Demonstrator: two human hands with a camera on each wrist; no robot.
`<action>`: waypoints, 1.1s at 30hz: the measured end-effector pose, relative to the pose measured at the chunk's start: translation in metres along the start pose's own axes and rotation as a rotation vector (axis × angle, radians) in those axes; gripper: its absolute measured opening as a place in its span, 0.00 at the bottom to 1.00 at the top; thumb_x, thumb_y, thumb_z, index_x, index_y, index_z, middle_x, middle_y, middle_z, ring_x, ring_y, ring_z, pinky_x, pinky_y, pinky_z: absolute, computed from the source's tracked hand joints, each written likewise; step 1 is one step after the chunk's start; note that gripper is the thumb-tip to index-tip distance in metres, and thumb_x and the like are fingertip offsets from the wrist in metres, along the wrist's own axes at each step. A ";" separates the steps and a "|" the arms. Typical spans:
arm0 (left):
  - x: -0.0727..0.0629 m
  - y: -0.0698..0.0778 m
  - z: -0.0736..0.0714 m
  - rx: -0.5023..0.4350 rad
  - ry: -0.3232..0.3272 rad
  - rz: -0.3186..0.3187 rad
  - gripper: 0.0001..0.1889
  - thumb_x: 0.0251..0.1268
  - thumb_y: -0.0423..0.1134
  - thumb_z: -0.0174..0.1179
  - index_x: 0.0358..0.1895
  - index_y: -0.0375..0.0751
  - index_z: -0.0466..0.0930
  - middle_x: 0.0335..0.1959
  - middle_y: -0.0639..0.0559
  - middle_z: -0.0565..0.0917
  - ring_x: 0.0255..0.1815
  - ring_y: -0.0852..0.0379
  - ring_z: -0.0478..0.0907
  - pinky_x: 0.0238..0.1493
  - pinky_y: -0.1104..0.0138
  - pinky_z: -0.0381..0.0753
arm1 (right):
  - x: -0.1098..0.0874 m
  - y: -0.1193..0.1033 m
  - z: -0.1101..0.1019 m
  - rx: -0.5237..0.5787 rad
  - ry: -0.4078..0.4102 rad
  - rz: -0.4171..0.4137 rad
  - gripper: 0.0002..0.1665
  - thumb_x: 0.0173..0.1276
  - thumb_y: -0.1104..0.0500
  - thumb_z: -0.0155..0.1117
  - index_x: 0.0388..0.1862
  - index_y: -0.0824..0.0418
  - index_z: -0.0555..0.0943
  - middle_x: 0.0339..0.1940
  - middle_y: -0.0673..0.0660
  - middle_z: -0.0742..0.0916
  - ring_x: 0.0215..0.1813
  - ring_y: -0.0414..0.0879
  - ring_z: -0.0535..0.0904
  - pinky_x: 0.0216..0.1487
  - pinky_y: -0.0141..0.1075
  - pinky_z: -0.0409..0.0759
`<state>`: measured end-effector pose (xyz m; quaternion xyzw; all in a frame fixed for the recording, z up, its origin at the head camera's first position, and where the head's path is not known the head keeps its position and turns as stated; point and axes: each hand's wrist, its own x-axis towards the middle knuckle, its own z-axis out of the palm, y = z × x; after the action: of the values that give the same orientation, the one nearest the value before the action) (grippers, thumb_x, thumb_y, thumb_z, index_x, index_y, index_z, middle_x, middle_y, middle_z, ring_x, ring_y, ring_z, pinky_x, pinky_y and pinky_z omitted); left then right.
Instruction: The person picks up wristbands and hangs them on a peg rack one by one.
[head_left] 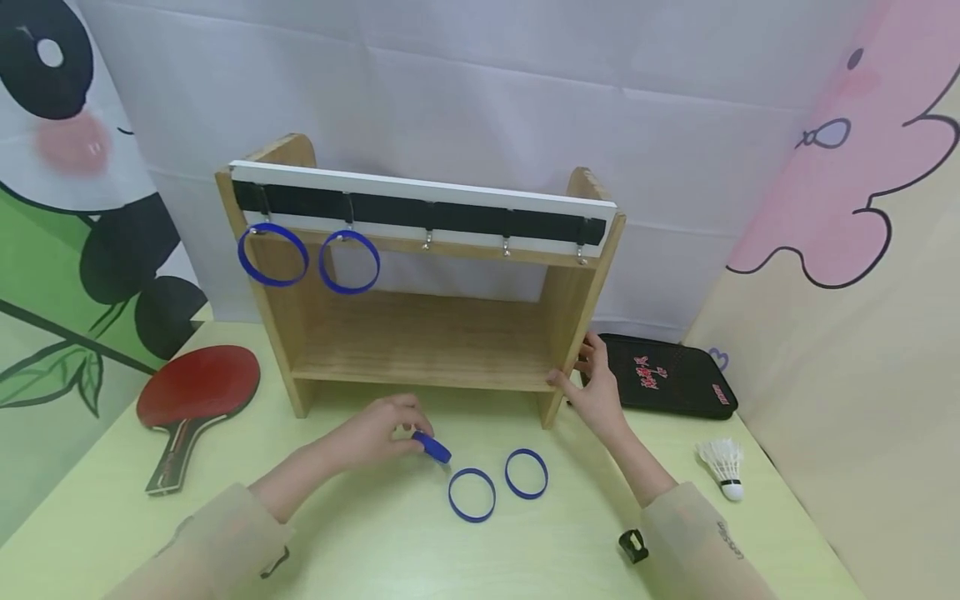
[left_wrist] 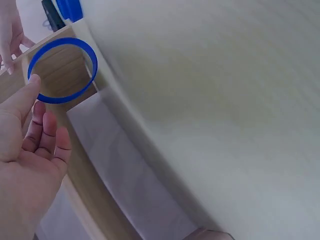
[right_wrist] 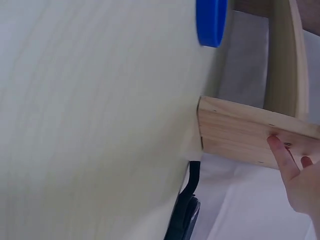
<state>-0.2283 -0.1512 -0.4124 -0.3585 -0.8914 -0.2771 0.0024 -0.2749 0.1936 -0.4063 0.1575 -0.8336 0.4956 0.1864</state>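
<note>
L hand [head_left: 377,429] pinches, R hand [head_left: 600,396] grips, both arms [head_left: 292,482] fwd.

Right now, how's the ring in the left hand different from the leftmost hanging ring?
The left hand pinches the held ring, while the hanging ring dangles from a hook. In the head view, the held ring looks nearly edge-on; the hanging ring shows its open circle. Both are blue.

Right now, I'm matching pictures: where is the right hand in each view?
Head: right hand, right of centre, holding the wooden rack.
Left wrist: right hand at the upper left edge, cut off.
Right wrist: right hand at the right edge, below middle.
Shared landmark: wooden rack.
</note>
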 end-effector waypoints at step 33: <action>0.000 0.078 -0.099 -0.045 0.473 -0.093 0.10 0.58 0.38 0.66 0.43 0.44 0.83 0.32 0.57 0.79 0.32 0.60 0.73 0.29 0.72 0.75 | 0.003 0.001 0.008 -0.073 0.075 -0.127 0.54 0.56 0.71 0.66 0.74 0.49 0.47 0.59 0.71 0.72 0.51 0.65 0.79 0.42 0.56 0.81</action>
<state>-0.1979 -0.1546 -0.2903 -0.2420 -0.8753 -0.3728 0.1904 -0.2793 0.1868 -0.4096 0.1843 -0.8318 0.4578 0.2542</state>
